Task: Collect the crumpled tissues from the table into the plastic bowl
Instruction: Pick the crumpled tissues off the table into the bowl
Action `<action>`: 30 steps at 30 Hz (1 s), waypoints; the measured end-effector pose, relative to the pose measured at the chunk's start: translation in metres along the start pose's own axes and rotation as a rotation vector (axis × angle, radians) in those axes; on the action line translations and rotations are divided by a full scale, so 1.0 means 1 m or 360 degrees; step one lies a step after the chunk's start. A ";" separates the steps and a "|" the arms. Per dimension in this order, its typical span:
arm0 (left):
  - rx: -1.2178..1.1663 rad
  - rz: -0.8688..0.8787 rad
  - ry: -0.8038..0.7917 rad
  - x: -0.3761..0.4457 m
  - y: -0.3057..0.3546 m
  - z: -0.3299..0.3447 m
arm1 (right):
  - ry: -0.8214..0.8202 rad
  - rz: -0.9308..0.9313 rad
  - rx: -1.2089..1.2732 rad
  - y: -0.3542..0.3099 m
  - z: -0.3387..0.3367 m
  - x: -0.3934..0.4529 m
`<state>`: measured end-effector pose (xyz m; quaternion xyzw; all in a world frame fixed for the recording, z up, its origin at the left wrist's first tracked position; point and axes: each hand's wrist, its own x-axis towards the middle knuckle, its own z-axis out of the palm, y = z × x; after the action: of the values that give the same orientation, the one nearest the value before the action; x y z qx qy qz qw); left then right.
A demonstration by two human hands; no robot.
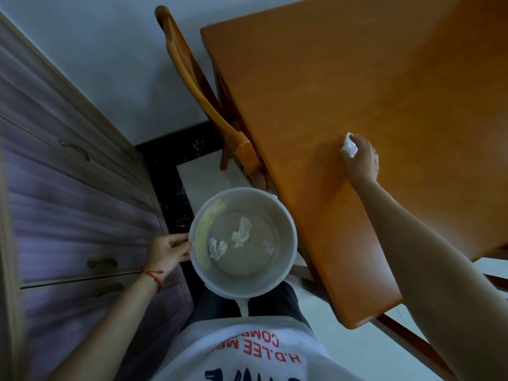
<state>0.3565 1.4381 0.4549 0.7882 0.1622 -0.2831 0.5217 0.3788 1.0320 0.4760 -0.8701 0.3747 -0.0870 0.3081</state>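
My left hand [168, 250] grips the left rim of a round white plastic bowl [286, 215], held low beside the table's edge. Three crumpled white tissues lie on the bowl's floor: one near the middle [241, 232], one to its left [217, 248] and a small one to the right [268, 246]. A pale yellow strip [206, 235] lies along the inner left wall. My right hand [362, 160] reaches over the orange wooden table [357, 78], its fingers closed on a crumpled white tissue [349, 145] just above the tabletop.
A wooden chair [192, 83] is pushed in at the table's left side. A purple drawer cabinet [68, 188] stands to my left. Pale floor tiles with a dark border [176, 171] lie below. The table's near corner [354, 323] juts towards my body.
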 end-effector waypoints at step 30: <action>-0.0052 -0.0068 0.0018 -0.007 -0.005 0.003 | -0.0869 -0.0788 0.0167 -0.032 0.076 -0.203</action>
<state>0.3478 1.4372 0.4548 0.7776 0.1867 -0.2871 0.5273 0.2841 1.2285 0.4509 -0.9086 0.0520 0.0574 0.4104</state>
